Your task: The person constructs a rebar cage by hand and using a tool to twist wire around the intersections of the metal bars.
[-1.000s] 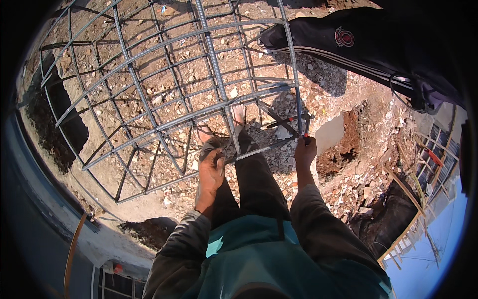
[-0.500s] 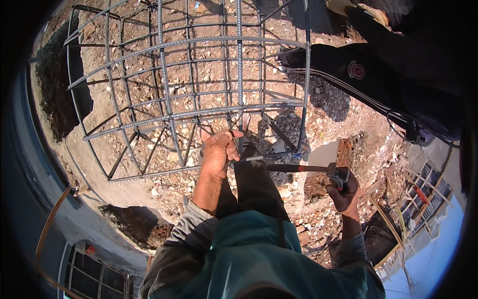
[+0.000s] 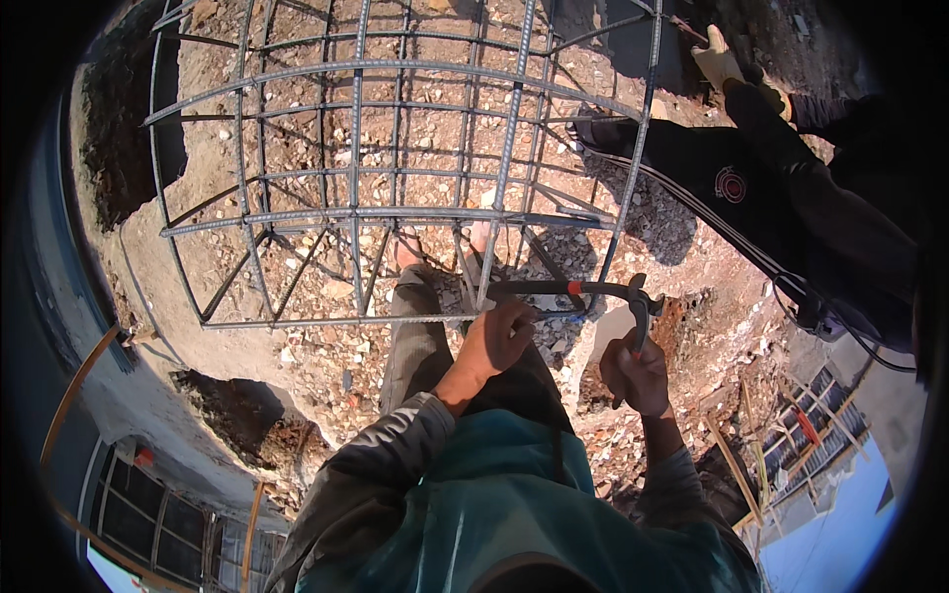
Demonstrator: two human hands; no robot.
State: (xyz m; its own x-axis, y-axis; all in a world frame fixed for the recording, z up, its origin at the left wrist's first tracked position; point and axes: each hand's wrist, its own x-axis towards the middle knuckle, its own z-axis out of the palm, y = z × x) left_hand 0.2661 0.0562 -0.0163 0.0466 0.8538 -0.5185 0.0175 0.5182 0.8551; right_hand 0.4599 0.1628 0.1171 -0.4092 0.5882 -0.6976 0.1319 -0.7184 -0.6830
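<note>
My right hand (image 3: 638, 374) is closed around one handle of a pair of open pincers (image 3: 638, 295). The other black handle, with an orange band, stretches left toward a bar of a steel rebar cage (image 3: 356, 148). Just below that handle's end is my left hand (image 3: 502, 334), fingers curled together close to the cage's near edge. Whatever those fingers pinch, if anything, cannot be made out. Ribbed bars cross one another in a curved-looking grid in front of me, and my legs (image 3: 420, 331) reach under its near side.
At the upper right is another person in dark trousers (image 3: 692, 163), with a pale glove (image 3: 717, 61) by the cage's far corner. Rubble (image 3: 326, 376) covers the ground. Dug pits (image 3: 237, 410) lie at the left. Wooden strips (image 3: 736, 469) stand at the lower right.
My left hand has drawn back from the cage's near bars, down and to the right. The pincers have moved up and left, their free handle now up by the bar. The other person's glove shows more.
</note>
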